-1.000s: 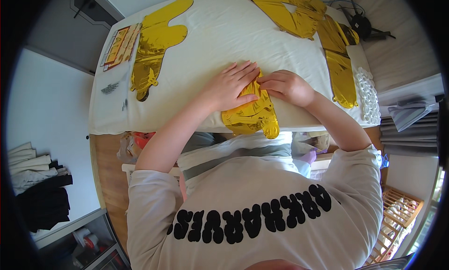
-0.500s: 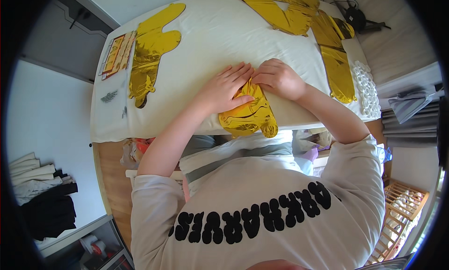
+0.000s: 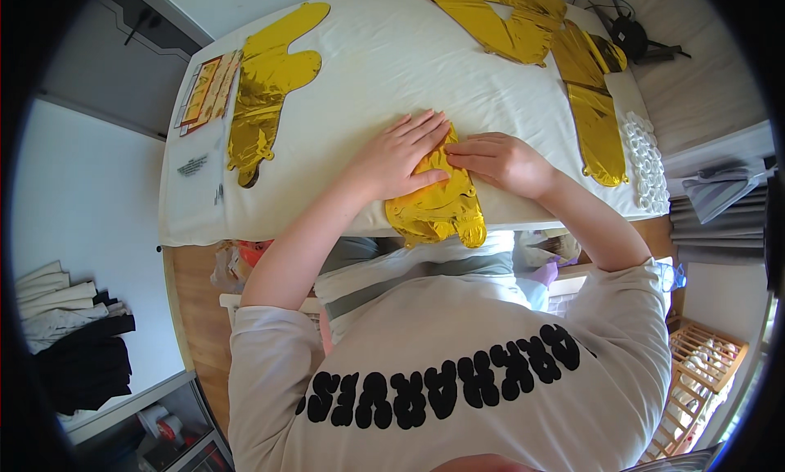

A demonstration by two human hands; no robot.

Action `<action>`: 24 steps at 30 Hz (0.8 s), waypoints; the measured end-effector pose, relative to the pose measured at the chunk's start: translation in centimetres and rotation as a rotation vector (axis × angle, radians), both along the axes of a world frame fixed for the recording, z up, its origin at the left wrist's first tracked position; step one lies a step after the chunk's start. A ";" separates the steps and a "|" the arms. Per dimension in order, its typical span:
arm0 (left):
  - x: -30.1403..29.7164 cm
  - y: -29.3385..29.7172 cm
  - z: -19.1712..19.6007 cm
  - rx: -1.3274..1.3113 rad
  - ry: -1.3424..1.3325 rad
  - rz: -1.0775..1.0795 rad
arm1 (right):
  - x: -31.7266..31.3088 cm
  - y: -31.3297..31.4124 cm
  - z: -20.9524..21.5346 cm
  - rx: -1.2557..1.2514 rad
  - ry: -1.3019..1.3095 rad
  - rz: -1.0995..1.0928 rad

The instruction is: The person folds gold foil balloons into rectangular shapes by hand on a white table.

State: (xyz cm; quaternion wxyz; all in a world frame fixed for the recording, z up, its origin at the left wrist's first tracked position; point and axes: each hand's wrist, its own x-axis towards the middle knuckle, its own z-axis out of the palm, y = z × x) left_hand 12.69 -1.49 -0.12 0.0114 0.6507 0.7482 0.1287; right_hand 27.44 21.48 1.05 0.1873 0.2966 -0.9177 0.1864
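Note:
A crumpled gold foil balloon (image 3: 433, 219) lies flat at the near edge of the white-covered table (image 3: 360, 71), its rounded lower end hanging slightly over the edge. My left hand (image 3: 402, 155) rests on its left side, palm down, fingers stretched out and thumb across the foil. On the balloon's upper right side, my right hand (image 3: 503, 161) has its fingers held together with the tips on the foil; its thumb is mostly hidden. Part of the balloon is covered by both hands.
Another gold foil balloon (image 3: 274, 71) lies at the left, beside a printed sheet (image 3: 206, 96) and a clear plastic bag (image 3: 192, 194). More gold foil balloons (image 3: 593, 116) lie at the far right, near white round pieces (image 3: 646, 161) and a black stand (image 3: 630, 37).
My right hand has moved down from the balloon's top tip to its right side, and its fingers have straightened leftward. The left hand stays nearly in place. The foil's top tip is now visible.

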 end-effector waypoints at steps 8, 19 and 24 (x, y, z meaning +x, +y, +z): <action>0.0 0.0 0.1 -0.013 0.010 0.000 | -0.2 -0.6 0.6 0.053 0.150 -0.016; -0.1 0.0 0.1 -0.019 0.000 0.006 | -0.8 -0.2 -0.2 -0.089 -0.023 -0.023; 0.0 0.0 0.1 -0.024 0.001 0.007 | -0.7 -0.1 0.1 -0.131 -0.076 -0.031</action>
